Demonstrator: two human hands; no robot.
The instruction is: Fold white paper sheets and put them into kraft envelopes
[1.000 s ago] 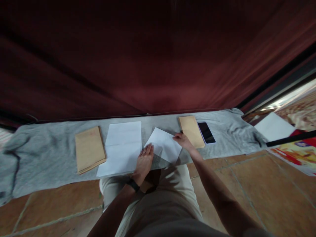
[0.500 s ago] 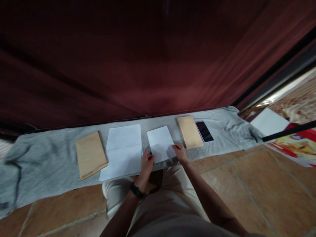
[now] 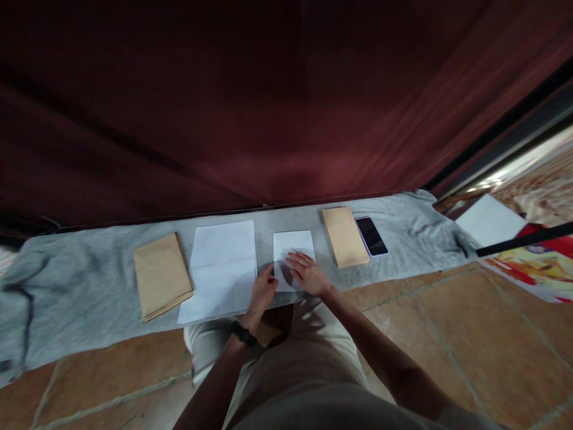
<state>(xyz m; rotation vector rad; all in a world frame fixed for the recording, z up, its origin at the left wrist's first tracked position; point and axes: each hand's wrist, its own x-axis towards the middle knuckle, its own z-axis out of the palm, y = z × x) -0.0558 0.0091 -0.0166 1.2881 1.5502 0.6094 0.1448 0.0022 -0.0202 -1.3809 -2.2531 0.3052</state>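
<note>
A small white folded sheet of paper [image 3: 293,240] lies on the grey cloth in front of me, nearly square to me. My right hand [image 3: 308,276] rests flat on its right half, fingers stretched out and palm down, casting a shadow on it. At the sheet's lower left edge is my left hand [image 3: 263,291], its thumb touching the edge and its index finger apart from the thumb. A dark band circles my left wrist. Larger white sheets [image 3: 221,272] with a crease across them lie just left of that hand.
A stack of brown envelopes [image 3: 162,275] overlaps the large sheets' left edge. Another brown envelope stack [image 3: 344,237] and a phone [image 3: 372,236] lie to the right. Grey cloth [image 3: 85,286] covers the narrow bench, backed by a dark red curtain [image 3: 286,119]. Tiled floor [image 3: 421,334] lies below.
The small sheet has turned from a tilt to nearly straight. My right hand has gone from gripping its right edge to lying flat on top. My left hand stays by the lower left edge.
</note>
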